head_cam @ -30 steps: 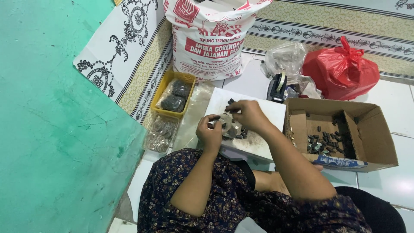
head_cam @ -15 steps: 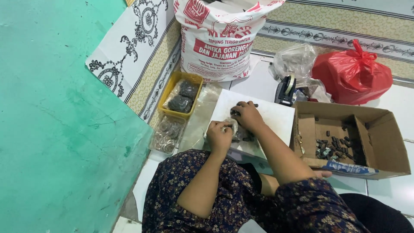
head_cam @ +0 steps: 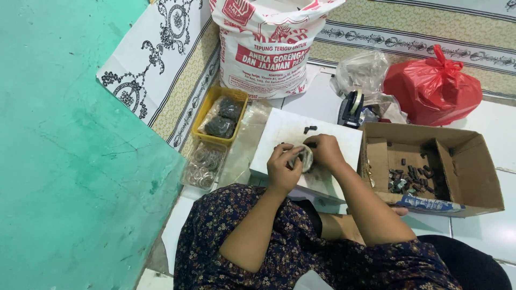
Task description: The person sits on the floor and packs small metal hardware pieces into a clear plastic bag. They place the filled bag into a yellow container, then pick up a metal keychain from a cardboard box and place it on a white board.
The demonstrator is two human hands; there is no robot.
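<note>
Small clear bag of metal rings (head_cam: 305, 159) is sitting between both hands, over the white board surface (head_cam: 279, 134). Left hand (head_cam: 281, 167) is gripping the bag's near side; right hand (head_cam: 322, 152) is pinching its far side. Two small dark parts (head_cam: 310, 129) are lying just beyond. Cardboard box (head_cam: 473, 172) of dark parts is standing at right, yellow tray (head_cam: 210, 102) at left, tape dispenser (head_cam: 352, 107) and red plastic bag (head_cam: 432, 91) behind.

light: even, bright, soft | shadows: faint | focus: sharp | edges: slight wide-angle bend
</note>
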